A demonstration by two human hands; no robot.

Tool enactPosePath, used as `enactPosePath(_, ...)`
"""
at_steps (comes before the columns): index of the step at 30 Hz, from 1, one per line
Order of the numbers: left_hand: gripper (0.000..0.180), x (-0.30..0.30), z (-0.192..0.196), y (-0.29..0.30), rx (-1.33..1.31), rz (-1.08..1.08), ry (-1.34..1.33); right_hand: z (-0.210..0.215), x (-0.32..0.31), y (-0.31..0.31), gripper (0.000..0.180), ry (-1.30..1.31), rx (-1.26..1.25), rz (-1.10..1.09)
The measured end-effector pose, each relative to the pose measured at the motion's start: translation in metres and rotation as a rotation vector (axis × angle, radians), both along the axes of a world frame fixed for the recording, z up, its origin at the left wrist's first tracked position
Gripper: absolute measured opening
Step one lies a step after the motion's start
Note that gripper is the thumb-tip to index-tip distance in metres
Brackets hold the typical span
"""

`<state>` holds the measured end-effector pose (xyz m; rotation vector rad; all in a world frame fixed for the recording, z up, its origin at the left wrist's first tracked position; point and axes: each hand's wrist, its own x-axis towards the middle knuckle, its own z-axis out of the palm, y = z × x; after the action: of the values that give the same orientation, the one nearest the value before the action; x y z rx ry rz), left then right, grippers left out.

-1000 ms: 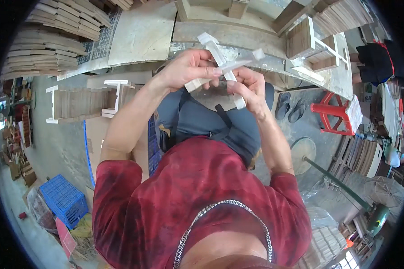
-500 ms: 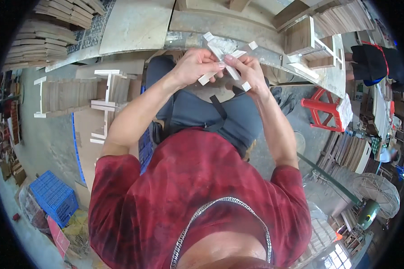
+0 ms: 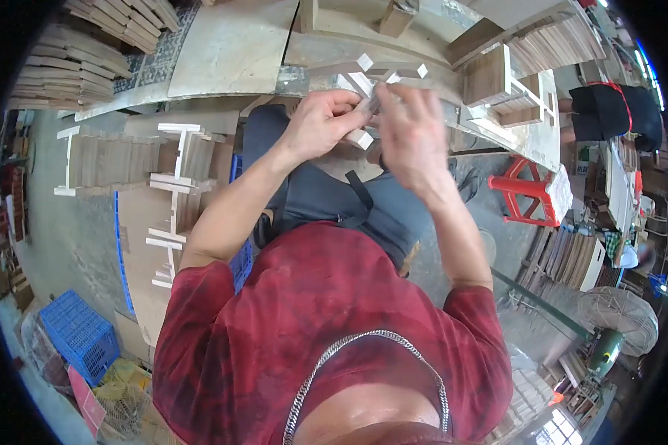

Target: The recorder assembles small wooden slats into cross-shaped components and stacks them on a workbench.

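Observation:
My left hand (image 3: 321, 122) and my right hand (image 3: 410, 133) are together over my lap, both closed on a small frame of white wooden sticks (image 3: 367, 81). White stick ends poke out above and between my fingers. The right hand covers much of the frame and looks blurred. Just beyond my hands runs the dusty workbench (image 3: 230, 52). I wear a red shirt and a dark apron.
Wooden slat racks (image 3: 172, 185) lie on the floor to my left. A blue crate (image 3: 78, 334) sits lower left. A red plastic stool (image 3: 525, 194) stands to the right. Stacked boards (image 3: 59, 59) lie upper left, and wooden pieces (image 3: 508, 81) rest on the bench upper right.
Both hands kept hold of the white stick frame and turned it. The view shifted, so the hands sit higher and closer to the workbench edge.

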<state>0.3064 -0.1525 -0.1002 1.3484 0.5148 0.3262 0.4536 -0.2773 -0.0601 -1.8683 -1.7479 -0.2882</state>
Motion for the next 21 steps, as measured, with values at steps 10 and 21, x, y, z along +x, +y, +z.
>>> enactPosePath(10,0.025,-0.021,-0.004,0.021,0.291,0.130,0.069,-0.023,-0.004,0.026,0.028,0.578,0.066,0.197)
enactPosePath(21,0.024,-0.118,-0.039,0.197,2.004,0.303,0.639,-0.045,0.047,-0.027,0.021,0.784,0.119,-0.072)
